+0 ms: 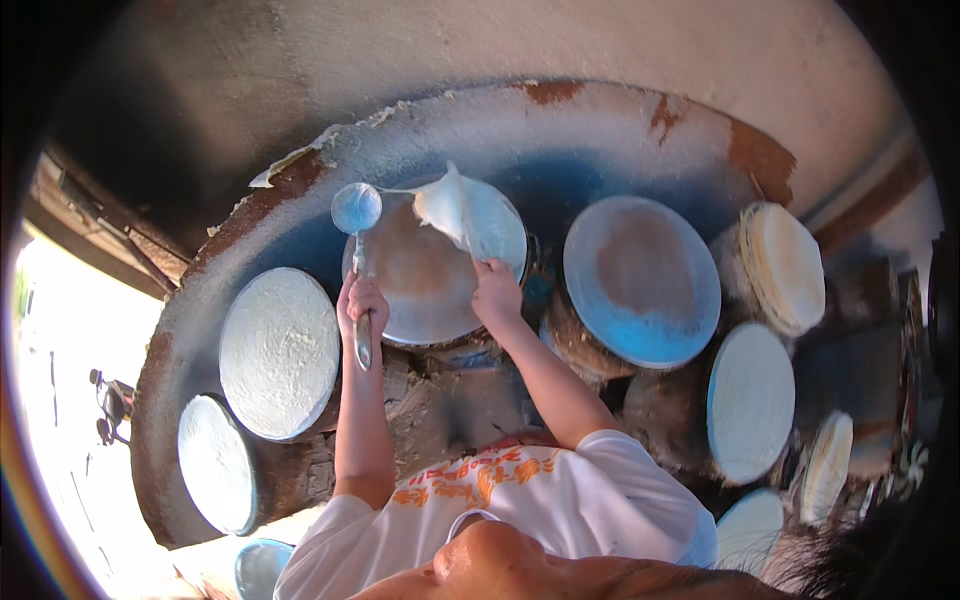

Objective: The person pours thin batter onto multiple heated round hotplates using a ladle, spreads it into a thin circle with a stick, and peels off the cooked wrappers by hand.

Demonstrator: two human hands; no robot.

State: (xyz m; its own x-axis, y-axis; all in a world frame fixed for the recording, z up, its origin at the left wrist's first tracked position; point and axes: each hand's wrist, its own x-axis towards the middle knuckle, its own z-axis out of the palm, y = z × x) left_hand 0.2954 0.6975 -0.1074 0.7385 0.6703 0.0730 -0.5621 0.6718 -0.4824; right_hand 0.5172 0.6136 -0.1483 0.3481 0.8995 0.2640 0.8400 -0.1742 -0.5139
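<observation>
Grips the ladle by its metal handle in the left hand, fingers curled tightly round it, holding the bowl over the left edge of the middle griddle. Closes the right hand at the near end of a limp-looking white mass, over the far right part of the same griddle; cannot tell whether pinching the mass itself or a thin tool under it. Trails a thin white strand between bowl and mass. Judging by the pale film around the brown middle, seems to be at the step of working something wet and white over the hot face. Probably calls next for a steady right wrist, a controlled stroke or lift, and care not to let the ladle drip. Has the right griddle close by, also brown in the middle, two coated griddles to the left, and a stack of pale discs at far right.
</observation>
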